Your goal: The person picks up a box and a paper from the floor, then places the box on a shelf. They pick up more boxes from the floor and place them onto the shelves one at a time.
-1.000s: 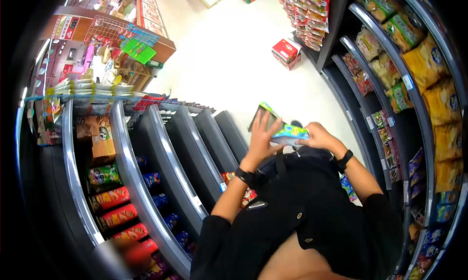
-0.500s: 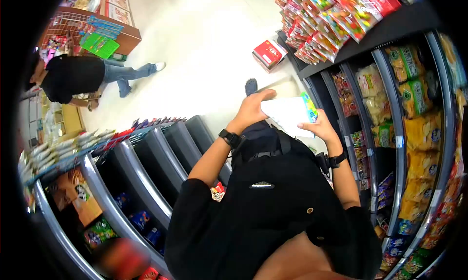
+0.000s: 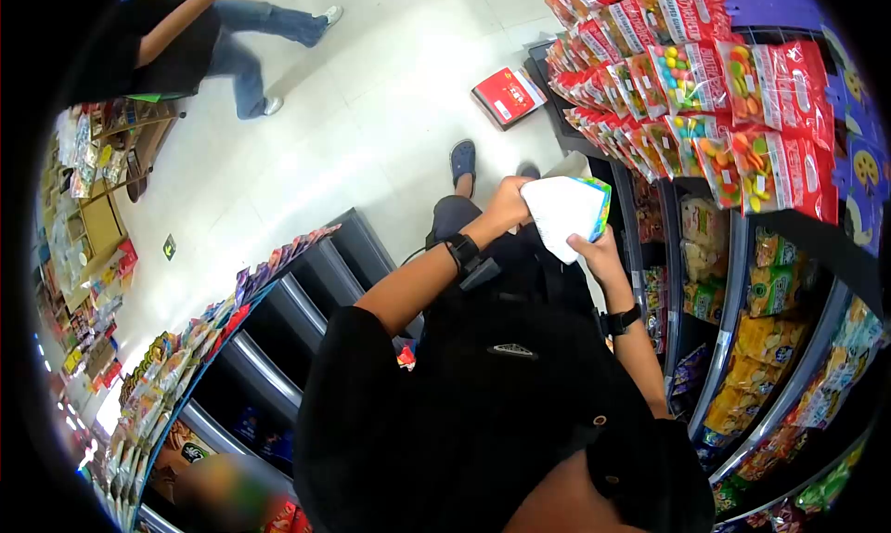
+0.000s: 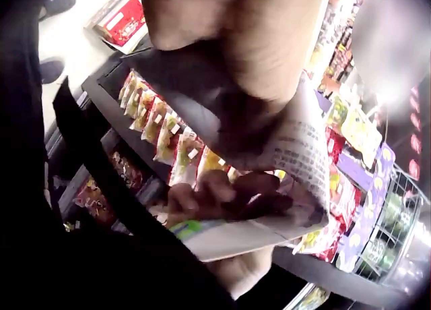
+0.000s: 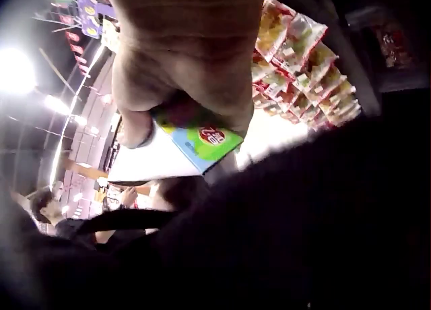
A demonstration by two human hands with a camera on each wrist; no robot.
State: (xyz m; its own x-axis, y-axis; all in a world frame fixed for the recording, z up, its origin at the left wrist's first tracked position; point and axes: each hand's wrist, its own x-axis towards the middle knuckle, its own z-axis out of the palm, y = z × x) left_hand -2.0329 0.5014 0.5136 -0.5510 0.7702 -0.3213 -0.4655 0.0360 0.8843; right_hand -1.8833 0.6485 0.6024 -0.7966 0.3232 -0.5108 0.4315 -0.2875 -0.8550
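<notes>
Both hands on one white box point(image 3: 564, 215), left hand point(image 3: 510, 201) gripping its top edge, right hand point(image 3: 600, 253) pinching underneath, candy bags point(image 3: 705, 87) hanging close behind, red carton point(image 3: 507, 95) on floor.

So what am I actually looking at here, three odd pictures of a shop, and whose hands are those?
No machine here: a person in a black top wears three cameras. The wide round picture comes from a camera on the head, looking down the body at a shop aisle. The two dark close-ups come from cameras strapped to each wrist, so each shows its own hand from very near.

Both hands hold one thing: a flat box, white on its printed back with a green and blue edge. The left hand grips its far end, the right hand its near end.

Around them: hanging red sweet bags above shelves of snack packets, a red box lying on the pale floor, and another person farther off.
</notes>
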